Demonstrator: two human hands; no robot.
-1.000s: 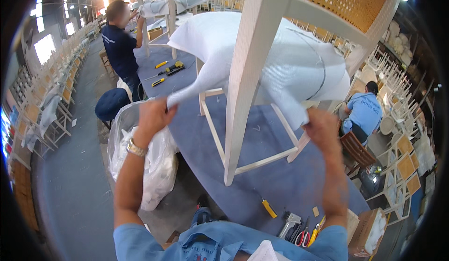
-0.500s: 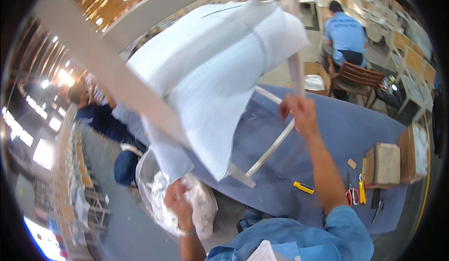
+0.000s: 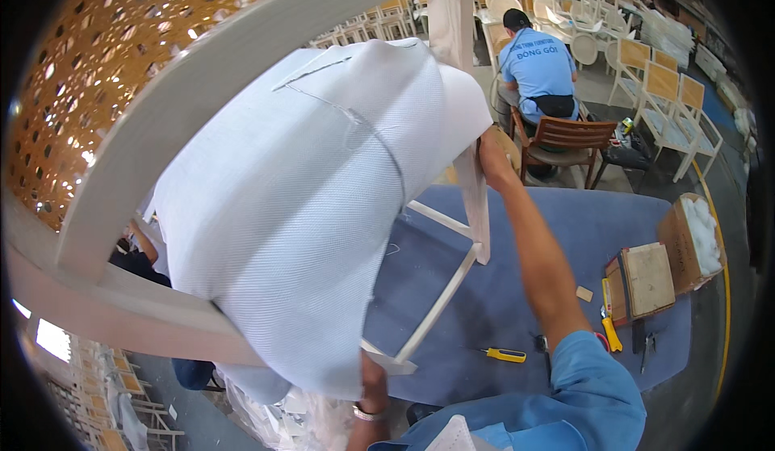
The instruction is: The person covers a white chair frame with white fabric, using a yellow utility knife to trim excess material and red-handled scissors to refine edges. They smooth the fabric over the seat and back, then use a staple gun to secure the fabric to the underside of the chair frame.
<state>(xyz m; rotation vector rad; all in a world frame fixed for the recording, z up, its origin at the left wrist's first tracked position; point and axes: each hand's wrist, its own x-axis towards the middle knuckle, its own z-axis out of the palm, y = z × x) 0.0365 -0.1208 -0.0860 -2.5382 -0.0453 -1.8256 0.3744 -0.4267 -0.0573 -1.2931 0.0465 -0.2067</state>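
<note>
A pale wooden chair frame [image 3: 141, 322] stands tilted close in front of me. A white woven sheet [image 3: 282, 192] with a dark thread line across it drapes over the frame. My left hand [image 3: 373, 386] is closed at the sheet's lower near edge, its fingertips hidden. At the sheet's right corner, beside an upright chair leg [image 3: 475, 209], my right hand [image 3: 496, 160] is closed, with its fingers partly out of sight. Behind the sheet, the frame's lower rails rest on the blue-grey covered table [image 3: 565, 233].
A yellow-handled screwdriver [image 3: 506, 355], a yellow cutter [image 3: 611, 330] and pliers [image 3: 648, 350] lie on the table. Cardboard boxes [image 3: 646, 281] stand at its right end. Beyond, a person in a blue shirt [image 3: 539, 67] sits on a brown chair [image 3: 569, 134]. Plastic wrapping [image 3: 303, 419] lies below left.
The chair frame and sheet have come nearer and shifted left and down. My right hand has risen to the sheet's corner. My left hand has moved right and down, onto the sheet's edge.
</note>
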